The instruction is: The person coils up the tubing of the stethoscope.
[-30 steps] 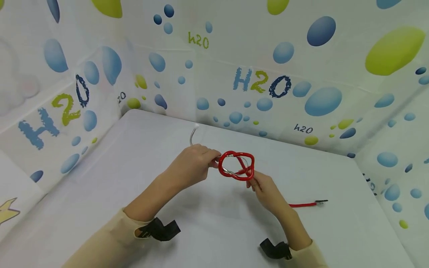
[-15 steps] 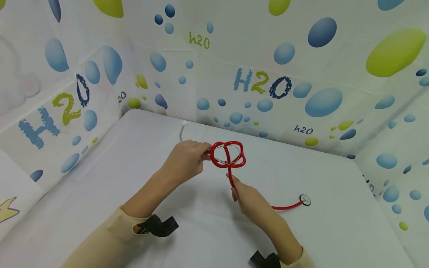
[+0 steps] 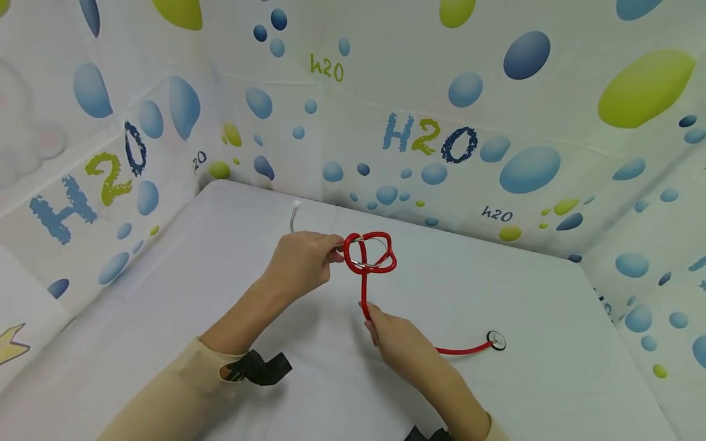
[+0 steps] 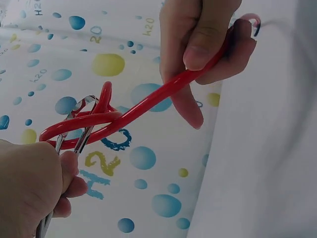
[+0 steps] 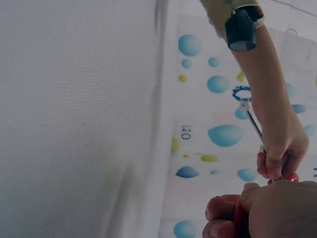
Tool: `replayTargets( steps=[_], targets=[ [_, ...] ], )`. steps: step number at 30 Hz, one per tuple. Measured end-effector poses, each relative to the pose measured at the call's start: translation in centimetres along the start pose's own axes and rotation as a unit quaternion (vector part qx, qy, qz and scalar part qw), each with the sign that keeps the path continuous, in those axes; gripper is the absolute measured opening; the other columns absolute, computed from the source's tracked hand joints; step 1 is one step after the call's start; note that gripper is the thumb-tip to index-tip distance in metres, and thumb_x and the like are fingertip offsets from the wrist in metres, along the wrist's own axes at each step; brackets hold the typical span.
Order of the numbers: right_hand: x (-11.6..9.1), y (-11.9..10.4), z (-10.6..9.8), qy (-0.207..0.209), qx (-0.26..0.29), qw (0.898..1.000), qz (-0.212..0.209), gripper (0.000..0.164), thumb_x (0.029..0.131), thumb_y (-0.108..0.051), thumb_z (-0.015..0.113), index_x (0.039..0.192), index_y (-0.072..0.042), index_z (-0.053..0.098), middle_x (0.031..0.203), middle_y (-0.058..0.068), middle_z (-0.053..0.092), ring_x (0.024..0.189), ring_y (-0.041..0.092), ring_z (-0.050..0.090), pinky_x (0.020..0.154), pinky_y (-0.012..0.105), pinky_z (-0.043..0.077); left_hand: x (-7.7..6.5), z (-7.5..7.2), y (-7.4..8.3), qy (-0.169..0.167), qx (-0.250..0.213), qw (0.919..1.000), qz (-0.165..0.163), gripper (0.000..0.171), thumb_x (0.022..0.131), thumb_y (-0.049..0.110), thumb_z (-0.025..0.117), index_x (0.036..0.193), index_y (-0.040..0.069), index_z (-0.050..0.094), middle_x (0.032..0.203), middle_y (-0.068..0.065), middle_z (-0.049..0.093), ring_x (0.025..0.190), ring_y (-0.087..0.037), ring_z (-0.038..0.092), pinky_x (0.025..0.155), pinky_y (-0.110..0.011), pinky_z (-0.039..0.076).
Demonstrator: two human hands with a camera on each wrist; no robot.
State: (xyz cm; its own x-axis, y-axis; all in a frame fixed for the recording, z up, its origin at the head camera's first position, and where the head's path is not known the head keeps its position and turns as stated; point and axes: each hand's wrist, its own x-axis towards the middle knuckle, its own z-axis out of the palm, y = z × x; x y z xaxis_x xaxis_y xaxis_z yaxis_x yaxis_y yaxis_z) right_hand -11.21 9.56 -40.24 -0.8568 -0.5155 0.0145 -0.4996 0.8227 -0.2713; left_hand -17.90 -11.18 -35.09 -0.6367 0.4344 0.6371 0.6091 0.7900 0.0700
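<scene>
A stethoscope with red tubing (image 3: 391, 252) is held above the table between both hands. My left hand (image 3: 302, 263) grips its metal ear tubes (image 4: 83, 141), and one ear tube end sticks up behind the hand. Around the metal part the red tubing is wound in a loop. Lower and to the right, my right hand (image 3: 399, 337) pinches the tube (image 4: 148, 101) that runs down from the loop, thumb laid along it. Past that hand the tube goes on to the round chestpiece (image 3: 496, 340) at the right.
A white table (image 3: 551, 294) lies under the hands. White sheets printed with drops and H2O letters (image 3: 430, 131) stand behind and at both sides. A black band with a camera (image 3: 256, 367) sits on the left wrist.
My right hand has drawn down and left along the tube, away from the loop, leaving a straight stretch. The loop and left hand shifted left. The chestpiece turned its face into view.
</scene>
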Motion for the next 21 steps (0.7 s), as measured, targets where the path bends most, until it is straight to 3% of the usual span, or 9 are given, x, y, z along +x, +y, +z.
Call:
replayTargets(
  steps=[9, 15, 18, 21],
  targets=[
    [-0.5, -0.4, -0.1, 0.036, -0.015, 0.999, -0.027, 0.023, 0.091, -0.027, 0.051, 0.107, -0.012, 0.047, 0.062, -0.011, 0.048, 0.052, 0.004, 0.041, 0.051, 0.014, 0.039, -0.2, 0.4, -0.6, 0.014, -0.004, 0.9999, -0.003, 0.016, 0.071, 0.006, 0.068, 0.087, 0.009, 0.068, 0.072, 0.001, 0.07, 0.062, -0.014, 0.064, 0.057, -0.026, 0.051],
    [-0.8, -0.9, -0.3, 0.019, 0.02, 0.999, -0.031, 0.029, 0.094, -0.036, 0.042, 0.113, -0.014, 0.041, 0.06, -0.012, 0.044, 0.05, 0.004, 0.04, 0.05, 0.015, 0.037, -0.3, 0.7, -1.1, 0.008, 0.0, 0.9997, -0.024, 0.008, 0.075, 0.012, 0.068, 0.082, 0.012, 0.066, 0.069, 0.001, 0.069, 0.055, -0.013, 0.061, 0.052, -0.024, 0.049],
    [-1.0, -1.1, -0.5, 0.016, 0.011, 0.999, -0.039, 0.036, 0.095, -0.038, 0.038, 0.12, -0.012, 0.041, 0.07, -0.01, 0.054, 0.058, 0.004, 0.049, 0.057, 0.017, 0.045, -0.3, 1.0, -1.4, 0.001, 0.0, 0.9997, -0.026, 0.006, 0.076, 0.011, 0.067, 0.081, 0.012, 0.065, 0.068, 0.002, 0.068, 0.054, -0.012, 0.06, 0.052, -0.024, 0.048],
    [-1.4, -1.2, -0.7, 0.025, -0.021, 0.998, -0.046, 0.042, 0.095, -0.034, 0.041, 0.128, -0.009, 0.041, 0.096, -0.004, 0.065, 0.079, 0.008, 0.061, 0.072, 0.025, 0.051, -0.5, 1.3, -1.7, -0.007, -0.001, 0.9995, -0.03, 0.005, 0.076, 0.011, 0.066, 0.08, 0.013, 0.065, 0.067, 0.002, 0.067, 0.055, -0.012, 0.059, 0.054, -0.024, 0.049]
  ],
)
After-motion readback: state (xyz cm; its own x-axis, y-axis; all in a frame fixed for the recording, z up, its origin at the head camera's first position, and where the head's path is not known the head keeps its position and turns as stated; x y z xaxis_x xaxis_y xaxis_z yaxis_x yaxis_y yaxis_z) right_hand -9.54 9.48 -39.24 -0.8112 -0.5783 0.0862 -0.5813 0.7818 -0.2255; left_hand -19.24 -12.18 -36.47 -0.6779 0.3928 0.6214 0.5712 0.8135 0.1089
